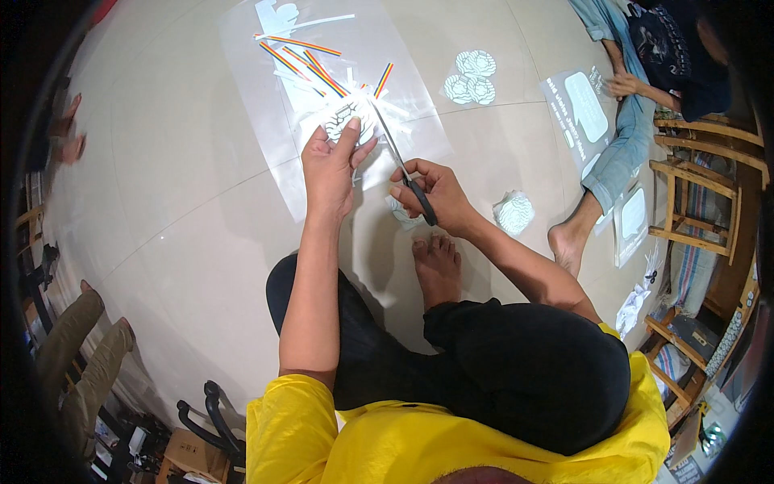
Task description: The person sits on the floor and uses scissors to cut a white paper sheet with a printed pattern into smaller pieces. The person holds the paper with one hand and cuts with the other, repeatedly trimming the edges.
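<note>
A small white paper cutout point(345, 121) with dark line drawing is held flat above the floor; black-handled scissors point(405, 173) angle their blades against its right edge.

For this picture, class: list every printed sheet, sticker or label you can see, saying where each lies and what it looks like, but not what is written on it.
Cut-out sticker: held by the left hand, white with dark line pattern.
Clear sheet: on the floor ahead, rainbow-striped strips.
Round stickers: upper middle, three pale green.
Stack of stickers: right of the scissors, pale green.
Printed sheet: by the other person, pale speech-bubble shape.
</note>
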{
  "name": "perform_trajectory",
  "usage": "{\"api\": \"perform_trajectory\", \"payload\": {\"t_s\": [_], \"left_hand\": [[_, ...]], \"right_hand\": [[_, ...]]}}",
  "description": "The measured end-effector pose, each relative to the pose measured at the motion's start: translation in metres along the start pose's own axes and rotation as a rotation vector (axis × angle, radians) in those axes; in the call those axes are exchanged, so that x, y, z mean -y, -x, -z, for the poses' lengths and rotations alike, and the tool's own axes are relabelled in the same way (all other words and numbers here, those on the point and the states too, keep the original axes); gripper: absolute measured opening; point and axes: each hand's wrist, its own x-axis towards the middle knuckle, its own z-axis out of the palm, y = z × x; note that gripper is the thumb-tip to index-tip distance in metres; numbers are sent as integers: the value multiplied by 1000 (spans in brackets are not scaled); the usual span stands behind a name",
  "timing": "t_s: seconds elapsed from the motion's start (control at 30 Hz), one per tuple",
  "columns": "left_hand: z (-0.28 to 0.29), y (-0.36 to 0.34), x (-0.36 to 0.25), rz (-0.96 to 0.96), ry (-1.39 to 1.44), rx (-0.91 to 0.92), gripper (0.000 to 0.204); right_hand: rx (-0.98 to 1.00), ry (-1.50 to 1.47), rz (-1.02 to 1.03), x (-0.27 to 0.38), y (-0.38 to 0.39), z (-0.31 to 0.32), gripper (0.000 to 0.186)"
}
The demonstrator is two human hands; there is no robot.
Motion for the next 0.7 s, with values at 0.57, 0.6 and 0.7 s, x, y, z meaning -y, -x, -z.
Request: {"api": "perform_trajectory", "payload": {"t_s": [0.57,0.6,0.7], "left_hand": [[-4,4,-2,23,-57,29,30],[-5,4,-2,22,-55,27,30],[-6,4,-3,19,-51,21,30]], "right_hand": [[0,-45,5,1,-5,1,30],[-2,-57,2,1,-5,1,32],[-8,-53,-16,3,-3,1,32]]}}
